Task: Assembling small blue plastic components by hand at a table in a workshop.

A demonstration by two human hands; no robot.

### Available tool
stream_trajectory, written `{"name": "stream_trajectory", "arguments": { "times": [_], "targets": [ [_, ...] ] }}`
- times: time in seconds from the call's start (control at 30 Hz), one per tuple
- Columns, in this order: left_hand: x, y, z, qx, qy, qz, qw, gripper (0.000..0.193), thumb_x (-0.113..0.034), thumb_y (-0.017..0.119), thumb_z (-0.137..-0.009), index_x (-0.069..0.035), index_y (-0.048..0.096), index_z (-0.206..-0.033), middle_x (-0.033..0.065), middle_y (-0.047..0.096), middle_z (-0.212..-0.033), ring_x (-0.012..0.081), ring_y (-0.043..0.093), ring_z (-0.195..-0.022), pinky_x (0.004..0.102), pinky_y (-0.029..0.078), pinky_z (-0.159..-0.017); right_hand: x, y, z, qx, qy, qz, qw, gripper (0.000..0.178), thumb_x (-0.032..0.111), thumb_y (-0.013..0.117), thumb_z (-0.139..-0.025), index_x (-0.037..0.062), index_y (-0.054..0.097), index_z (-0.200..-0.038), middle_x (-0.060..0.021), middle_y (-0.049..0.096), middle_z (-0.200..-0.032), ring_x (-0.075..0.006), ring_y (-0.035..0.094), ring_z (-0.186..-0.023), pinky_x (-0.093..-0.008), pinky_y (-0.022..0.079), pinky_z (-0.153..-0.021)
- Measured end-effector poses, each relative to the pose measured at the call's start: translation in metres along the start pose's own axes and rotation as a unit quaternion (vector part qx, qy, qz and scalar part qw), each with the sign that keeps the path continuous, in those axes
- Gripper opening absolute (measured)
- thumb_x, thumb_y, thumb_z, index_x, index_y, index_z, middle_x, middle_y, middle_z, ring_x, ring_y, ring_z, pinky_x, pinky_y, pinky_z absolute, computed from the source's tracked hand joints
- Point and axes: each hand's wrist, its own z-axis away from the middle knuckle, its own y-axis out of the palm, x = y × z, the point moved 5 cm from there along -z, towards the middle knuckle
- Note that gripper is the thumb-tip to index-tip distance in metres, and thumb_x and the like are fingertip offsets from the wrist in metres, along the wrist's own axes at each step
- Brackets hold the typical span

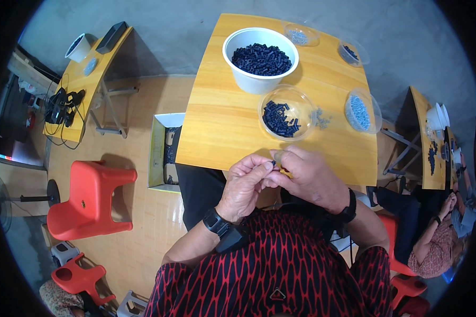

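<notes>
My left hand (244,182) pinches a small black plastic piece (273,162) at the table's near edge. Against it, my right hand (308,177) has its fingers closed; whatever they hold is too small to make out. Just beyond both hands stands a clear round tub (305,119) with loose black tube-shaped pieces (280,119) in it. Behind that tub, a white bucket (260,83) is heaped with many more black pieces (261,59). Small metallic bits (321,118) lie scattered on the wood to the tub's right.
On the yellow table (211,105), a clear container of bluish metallic parts (358,113) sits at right, with smaller containers (297,36) (350,52) farther back. An open box (164,153) is left of the table, near a red chair (92,198). Another person (436,243) sits at right.
</notes>
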Motion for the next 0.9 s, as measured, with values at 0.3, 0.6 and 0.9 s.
{"name": "stream_trajectory", "arguments": {
  "times": [0.3, 0.6, 0.9],
  "targets": [
    [-0.006, -0.003, 0.003, -0.021, 0.043, -0.102, 0.994, 0.008, -0.004, 0.062, -0.097, 0.000, 0.066, -0.093, 0.0075, 0.070, -0.086, 0.0133, 0.067, -0.077, 0.0278, 0.055, -0.076, 0.011, 0.007, -0.001, 0.036, -0.050, 0.099, 0.993, 0.022, 0.017, 0.066, -0.090, -0.0023, 0.058, -0.096, -0.0155, 0.057, -0.083, -0.0325, 0.061, -0.076, -0.0417, 0.051, -0.068],
    [0.000, -0.003, 0.008, -0.084, 0.134, -0.189, 0.969, 0.004, 0.001, 0.062, -0.096, 0.001, 0.065, -0.093, 0.0056, 0.068, -0.085, 0.0116, 0.063, -0.076, 0.0253, 0.052, -0.075, 0.013, 0.021, 0.008, 0.031, -0.052, 0.178, 0.982, 0.022, 0.016, 0.063, -0.092, -0.0030, 0.057, -0.100, -0.0153, 0.056, -0.081, -0.0315, 0.062, -0.067, -0.0402, 0.052, -0.059],
    [0.003, 0.001, 0.002, -0.031, 0.097, -0.109, 0.989, 0.003, -0.003, 0.065, -0.096, -0.002, 0.065, -0.094, 0.0058, 0.067, -0.086, 0.0126, 0.063, -0.077, 0.0267, 0.052, -0.075, -0.005, 0.021, 0.014, -0.022, -0.027, 0.043, 0.998, 0.025, 0.013, 0.066, -0.090, -0.0035, 0.060, -0.107, -0.0155, 0.060, -0.084, -0.0311, 0.065, -0.073, -0.0395, 0.052, -0.063]
  ]
}}
